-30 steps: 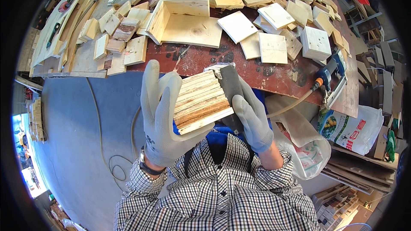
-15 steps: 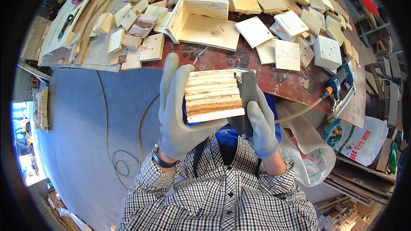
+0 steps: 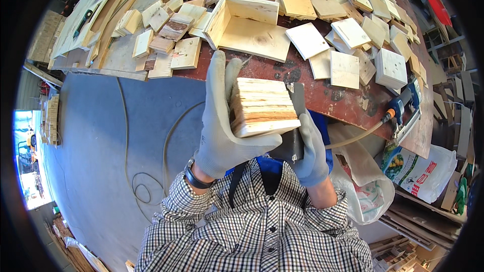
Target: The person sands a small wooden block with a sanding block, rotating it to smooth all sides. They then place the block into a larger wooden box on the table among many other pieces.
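Open-sided wooden box, base exposed — left grip cups wood stack.

- Head-worn fisheye, left one of a pair, looking down on left hand and right hand at close range.
- Worktable beyond the grip, checked shirt on its near side, floor leftward.
- Wide field, bending toward rim.

Cannot see some fingers of the left hand behind the layered wood block, nor the far end of the wood pile, cut off by the picture's edge.
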A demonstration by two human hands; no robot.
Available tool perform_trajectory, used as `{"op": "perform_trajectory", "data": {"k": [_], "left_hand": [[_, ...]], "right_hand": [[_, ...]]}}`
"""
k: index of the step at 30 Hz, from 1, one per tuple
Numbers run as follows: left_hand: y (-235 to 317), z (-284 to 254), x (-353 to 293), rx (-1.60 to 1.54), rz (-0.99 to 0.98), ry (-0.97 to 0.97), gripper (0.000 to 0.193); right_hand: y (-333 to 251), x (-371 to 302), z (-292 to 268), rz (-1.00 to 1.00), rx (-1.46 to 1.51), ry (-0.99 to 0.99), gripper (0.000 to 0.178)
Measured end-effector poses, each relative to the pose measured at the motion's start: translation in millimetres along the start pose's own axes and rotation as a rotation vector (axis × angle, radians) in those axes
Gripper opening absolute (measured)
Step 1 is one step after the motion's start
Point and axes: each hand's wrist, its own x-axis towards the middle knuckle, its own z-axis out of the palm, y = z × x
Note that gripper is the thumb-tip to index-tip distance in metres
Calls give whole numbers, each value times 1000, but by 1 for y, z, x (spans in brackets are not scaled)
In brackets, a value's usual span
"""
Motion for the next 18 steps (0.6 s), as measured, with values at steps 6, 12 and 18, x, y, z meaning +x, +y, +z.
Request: {"op": "perform_trajectory", "data": {"k": [6,12,18], "left_hand": [[-7,-5,-18,264,-131,0,139],[-7,7,-24,-149,-203,120,136],[-6,2,-20,445,4,-7,120]], "right_hand": [[-47,13,15,537,631,161,78],[-50,14,12,512,600,205,72],[-54,28,-30,-3,-115,108,70]]}}
